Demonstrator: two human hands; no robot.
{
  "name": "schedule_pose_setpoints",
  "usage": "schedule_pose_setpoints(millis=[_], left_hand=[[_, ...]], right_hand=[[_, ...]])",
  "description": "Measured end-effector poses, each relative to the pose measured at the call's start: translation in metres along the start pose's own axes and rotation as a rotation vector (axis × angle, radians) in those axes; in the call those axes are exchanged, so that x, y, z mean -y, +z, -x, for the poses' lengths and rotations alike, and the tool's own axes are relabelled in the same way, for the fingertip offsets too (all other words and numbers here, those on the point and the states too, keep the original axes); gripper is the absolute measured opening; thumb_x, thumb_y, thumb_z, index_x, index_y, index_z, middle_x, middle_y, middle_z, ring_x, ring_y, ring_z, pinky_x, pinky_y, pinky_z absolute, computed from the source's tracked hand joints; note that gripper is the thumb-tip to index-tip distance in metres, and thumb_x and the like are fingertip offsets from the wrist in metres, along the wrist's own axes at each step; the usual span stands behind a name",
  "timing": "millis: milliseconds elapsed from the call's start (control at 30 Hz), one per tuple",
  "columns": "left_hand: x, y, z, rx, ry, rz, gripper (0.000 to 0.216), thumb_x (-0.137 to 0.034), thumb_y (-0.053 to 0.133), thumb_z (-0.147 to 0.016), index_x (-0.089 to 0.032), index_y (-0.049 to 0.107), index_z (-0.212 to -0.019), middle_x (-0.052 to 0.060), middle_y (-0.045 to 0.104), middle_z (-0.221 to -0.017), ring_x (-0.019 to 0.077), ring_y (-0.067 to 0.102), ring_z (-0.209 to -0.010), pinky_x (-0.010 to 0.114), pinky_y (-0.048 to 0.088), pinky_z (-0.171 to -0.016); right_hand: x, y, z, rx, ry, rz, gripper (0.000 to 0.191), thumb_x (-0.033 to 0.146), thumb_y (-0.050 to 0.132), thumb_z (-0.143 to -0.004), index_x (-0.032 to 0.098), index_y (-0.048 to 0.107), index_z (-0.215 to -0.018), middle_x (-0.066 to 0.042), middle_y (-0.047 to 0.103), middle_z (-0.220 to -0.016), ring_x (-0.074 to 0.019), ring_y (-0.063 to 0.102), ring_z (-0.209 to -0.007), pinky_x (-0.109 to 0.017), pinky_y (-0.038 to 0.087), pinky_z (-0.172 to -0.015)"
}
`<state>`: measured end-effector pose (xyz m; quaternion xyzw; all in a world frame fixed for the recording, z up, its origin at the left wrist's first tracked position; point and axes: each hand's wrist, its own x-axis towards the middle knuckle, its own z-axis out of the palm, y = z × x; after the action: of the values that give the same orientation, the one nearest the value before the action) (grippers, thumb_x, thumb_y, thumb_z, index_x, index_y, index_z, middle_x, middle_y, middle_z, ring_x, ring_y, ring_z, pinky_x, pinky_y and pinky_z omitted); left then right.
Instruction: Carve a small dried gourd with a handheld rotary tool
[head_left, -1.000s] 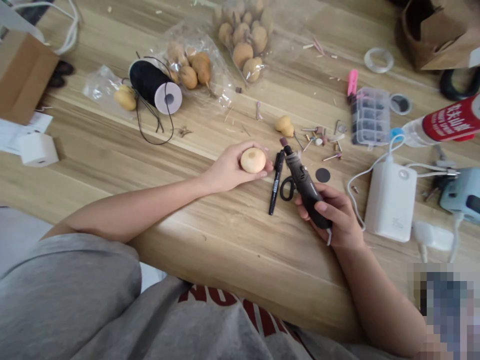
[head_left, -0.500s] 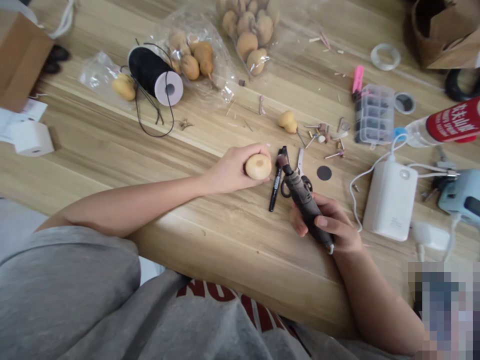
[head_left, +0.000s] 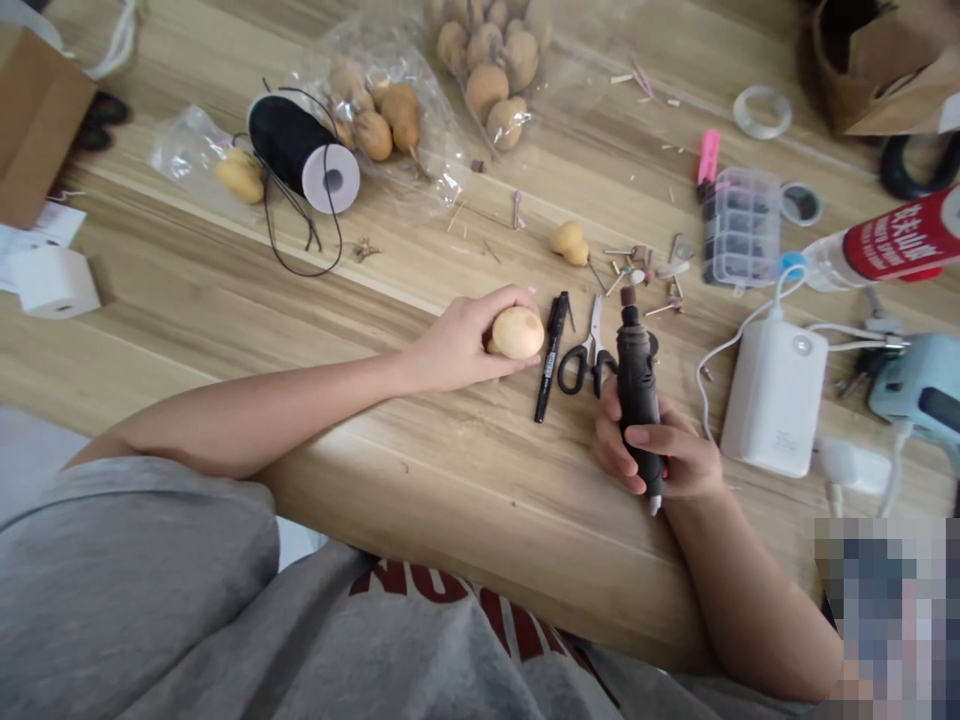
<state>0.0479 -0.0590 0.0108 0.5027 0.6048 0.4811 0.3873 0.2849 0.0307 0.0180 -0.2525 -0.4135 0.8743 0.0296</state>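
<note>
A small pale gourd (head_left: 517, 333) sits in my left hand (head_left: 457, 340), the fingers closed round it and a darker spot showing near its end. My right hand (head_left: 667, 450) grips a black rotary tool (head_left: 637, 385), held nearly upright with a brownish grinding bit at its top. Between the two hands lie a black marker pen (head_left: 552, 358) and black-handled scissors (head_left: 589, 360). Just beyond them are another little gourd (head_left: 570, 243) and several loose grinding bits (head_left: 637, 272).
Bagged gourds (head_left: 386, 125) and a black cord spool (head_left: 300, 150) lie at the back. To the right stand a clear compartment box (head_left: 744, 225), a red-labelled bottle (head_left: 892, 240) and a white power bank (head_left: 776, 400) with cables. A cardboard box (head_left: 37, 130) is at far left.
The rotary tool has swung to the right and more upright, away from the gourd, uncovering the scissors. The gourd has turned slightly in my left hand, its spot now further right.
</note>
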Motion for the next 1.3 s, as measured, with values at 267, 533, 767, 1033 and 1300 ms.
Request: schedule_pose_setpoints(millis=[267, 533, 767, 1033, 1300], left_hand=[[0.0008, 0.0022, -0.0008, -0.064, -0.131, 0.245, 0.04, -0.013, 0.083, -0.059, -0.019, 0.062, -0.093, -0.002, 0.062, -0.081, 0.0188, 0.06, -0.091, 0.029, 0.042, -0.089], [0.0018, 0.0007, -0.002, -0.134, -0.12, 0.231, 0.043, -0.015, 0.083, -0.06, -0.02, 0.062, -0.097, -0.001, 0.061, -0.089, 0.0199, 0.057, -0.093, 0.03, 0.041, -0.089], [0.0012, 0.0, -0.0005, -0.048, -0.104, 0.184, 0.043, -0.03, 0.085, -0.062, -0.02, 0.063, -0.097, -0.001, 0.061, -0.083, 0.0185, 0.058, -0.088, 0.028, 0.041, -0.082], [0.0005, -0.002, -0.0007, -0.029, -0.119, 0.254, 0.037, -0.031, 0.083, -0.065, -0.02, 0.064, -0.095, 0.0, 0.065, -0.084, 0.0178, 0.06, -0.09, 0.026, 0.043, -0.082], [0.007, 0.0026, 0.0003, -0.015, -0.095, 0.189, 0.049, -0.023, 0.086, -0.055, -0.021, 0.062, -0.097, 0.001, 0.068, -0.086, 0.0193, 0.064, -0.089, 0.031, 0.046, -0.084]], right_hand=[[-0.0033, 0.0012, -0.0021, -0.089, -0.04, 0.103, 0.023, 0.026, 0.073, -0.075, 0.019, 0.058, -0.091, 0.003, 0.062, -0.054, -0.0133, 0.054, -0.038, -0.025, 0.04, -0.036], [-0.0017, 0.002, -0.0026, -0.065, -0.057, 0.104, 0.022, 0.025, 0.072, -0.077, 0.017, 0.061, -0.095, 0.001, 0.067, -0.062, -0.0108, 0.053, -0.034, -0.022, 0.037, -0.033], [-0.0027, 0.0012, -0.0036, -0.094, -0.068, 0.15, 0.029, 0.03, 0.072, -0.077, 0.017, 0.063, -0.101, -0.001, 0.068, -0.066, -0.0116, 0.052, -0.035, -0.026, 0.038, -0.034], [-0.0018, 0.0008, -0.0036, -0.069, -0.094, 0.202, 0.031, 0.03, 0.072, -0.079, 0.017, 0.064, -0.106, -0.003, 0.068, -0.071, -0.0127, 0.055, -0.04, -0.027, 0.042, -0.038], [-0.002, 0.0005, -0.0032, -0.058, -0.099, 0.228, 0.032, 0.029, 0.071, -0.081, 0.017, 0.066, -0.11, -0.004, 0.069, -0.073, -0.0135, 0.059, -0.044, -0.026, 0.044, -0.04]])
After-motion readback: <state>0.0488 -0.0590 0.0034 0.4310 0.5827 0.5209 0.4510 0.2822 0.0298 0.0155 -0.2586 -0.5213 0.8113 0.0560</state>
